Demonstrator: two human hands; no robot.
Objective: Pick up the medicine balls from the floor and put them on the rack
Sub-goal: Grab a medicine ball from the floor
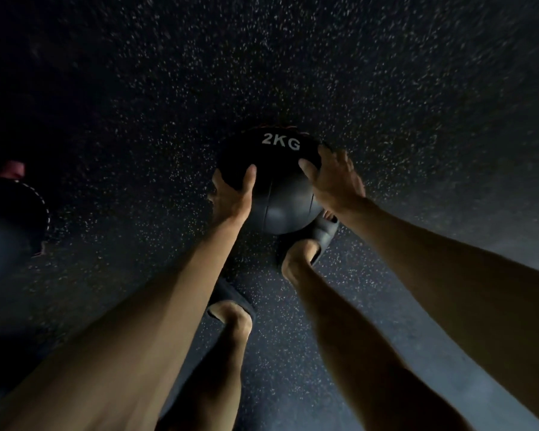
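Note:
A black medicine ball marked "2KG" in white is in the middle of the head view, over the dark speckled floor. My left hand grips its left side, thumb laid across the top. My right hand grips its right side, fingers wrapped round the far edge. The underside of the ball is hidden, so I cannot tell whether it touches the floor. The rack is not in view.
A second dark ball with white stitching and a pink patch lies at the far left on the floor. My feet in dark slippers stand just below the held ball. The scene is dim.

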